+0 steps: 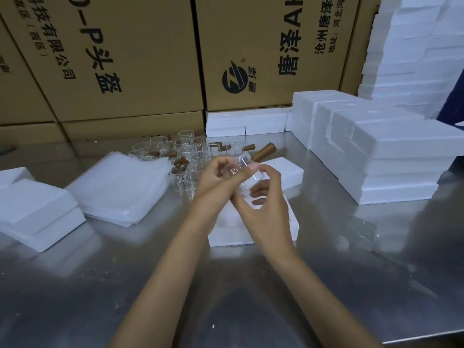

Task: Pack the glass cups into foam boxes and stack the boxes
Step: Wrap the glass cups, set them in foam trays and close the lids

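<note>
Both hands hold one clear glass cup (242,175) above an open foam box (253,222) on the steel bench (326,272). The left hand (216,179) grips the cup from the left, and the right hand (263,199) curls around it from the right and below. More cups (185,151) stand behind. Closed boxes (391,156) are stacked at right; foam pieces (37,209) and bubble-wrap bags (120,189) lie left.
</note>
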### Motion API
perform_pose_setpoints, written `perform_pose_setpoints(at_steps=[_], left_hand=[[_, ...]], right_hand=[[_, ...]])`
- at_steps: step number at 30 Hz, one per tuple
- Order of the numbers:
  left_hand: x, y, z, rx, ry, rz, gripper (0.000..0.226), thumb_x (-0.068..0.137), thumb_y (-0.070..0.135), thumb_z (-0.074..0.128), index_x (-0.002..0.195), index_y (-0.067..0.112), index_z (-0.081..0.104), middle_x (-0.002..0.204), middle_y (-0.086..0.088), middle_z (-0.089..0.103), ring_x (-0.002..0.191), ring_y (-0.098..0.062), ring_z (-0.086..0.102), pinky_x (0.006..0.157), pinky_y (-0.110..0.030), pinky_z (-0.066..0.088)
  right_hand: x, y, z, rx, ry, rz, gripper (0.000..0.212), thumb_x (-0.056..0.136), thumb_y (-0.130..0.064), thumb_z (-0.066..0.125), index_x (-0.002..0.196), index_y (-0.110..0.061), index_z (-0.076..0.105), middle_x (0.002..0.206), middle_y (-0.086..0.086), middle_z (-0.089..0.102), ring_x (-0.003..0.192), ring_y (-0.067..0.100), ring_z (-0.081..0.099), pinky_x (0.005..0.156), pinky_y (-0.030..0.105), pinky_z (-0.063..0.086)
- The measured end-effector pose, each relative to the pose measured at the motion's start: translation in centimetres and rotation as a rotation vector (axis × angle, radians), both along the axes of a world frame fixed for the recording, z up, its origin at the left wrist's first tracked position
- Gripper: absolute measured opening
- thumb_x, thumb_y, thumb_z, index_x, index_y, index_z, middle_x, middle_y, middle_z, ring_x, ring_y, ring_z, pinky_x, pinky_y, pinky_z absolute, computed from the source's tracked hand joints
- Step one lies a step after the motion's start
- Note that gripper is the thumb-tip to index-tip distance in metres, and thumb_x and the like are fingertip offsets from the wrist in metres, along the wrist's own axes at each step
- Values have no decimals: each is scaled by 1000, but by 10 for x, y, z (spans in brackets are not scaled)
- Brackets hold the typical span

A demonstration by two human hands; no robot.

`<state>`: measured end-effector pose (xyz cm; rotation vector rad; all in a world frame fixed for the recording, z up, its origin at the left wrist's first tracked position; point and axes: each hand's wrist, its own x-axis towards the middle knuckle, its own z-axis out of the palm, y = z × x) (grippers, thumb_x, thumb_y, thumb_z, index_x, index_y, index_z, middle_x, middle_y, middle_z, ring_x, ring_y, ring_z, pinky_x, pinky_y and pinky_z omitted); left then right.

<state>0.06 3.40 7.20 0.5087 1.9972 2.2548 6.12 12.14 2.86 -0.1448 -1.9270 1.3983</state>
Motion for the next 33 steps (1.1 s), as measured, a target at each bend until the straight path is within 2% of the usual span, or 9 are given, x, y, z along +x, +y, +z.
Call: perform_pose_setpoints(at_steps=[4,8,12,14,18,21,27,30,33], left_hand=[[-1,-2,-12,32,10,-82,47,75,40,83,114,25,63,112,-3,72,96,-16,70,80,-27,53],[-6,-7,-16,228,-80,-177,31,81,12,58,111,17,64,101,1,74,89,-19,70,77,-29,55],[3,-11,-27,-151,301,-38,47,91,-11,49,124,21,58,109,7,71,98,-14,68,89,-34,53],[7,-10,-31,-332,450,-17,51,95,-4,54,135,28,50,119,11,66,104,-7,65,94,-36,52],[13,-6,-30,-337,476,-24,67,83,24,78,137,44,44,133,24,54,119,-12,59,99,-42,52],[15,-4,-28,-311,507,25,66,83,17,78,136,40,48,138,20,53,130,-16,53,104,-45,48],[16,-6,-29,-404,731,204,57,85,10,75,136,22,52,127,18,55,124,-6,51,103,-44,44],[17,-5,-31,-506,864,265,65,81,6,72,140,23,52,131,12,54,126,-4,41,107,-39,39],[20,-2,-31,-502,948,316,62,84,18,61,145,22,48,134,5,54,128,-14,40,111,-31,34]], right_hand=[[-6,2,-10,43,29,-153,57,81,-52,72,128,-34,45,111,-16,55,94,4,58,78,17,50],[-6,5,-10,-10,61,-209,58,72,-66,71,118,-44,45,101,-25,57,91,3,61,74,7,46],[-3,4,-10,-69,106,-165,61,70,-64,76,116,-35,50,104,-19,62,95,7,64,78,10,49],[0,6,-8,-201,138,-69,54,71,-59,78,111,-31,56,101,-14,68,95,9,68,79,16,52],[3,15,-5,-559,79,200,44,76,-57,72,98,-19,73,94,7,77,95,24,73,89,35,55],[4,16,-3,-724,2,304,50,75,-57,70,98,-14,77,98,19,75,100,30,71,97,46,53],[9,5,-4,-380,118,92,68,63,-48,84,122,-36,50,109,-8,68,102,12,68,88,25,53],[10,3,-7,-242,174,5,68,67,-37,86,122,-34,46,108,-11,65,101,17,67,92,28,53],[11,5,-5,-292,195,-3,60,71,-27,84,118,-30,47,108,-4,67,99,18,68,93,32,53]])
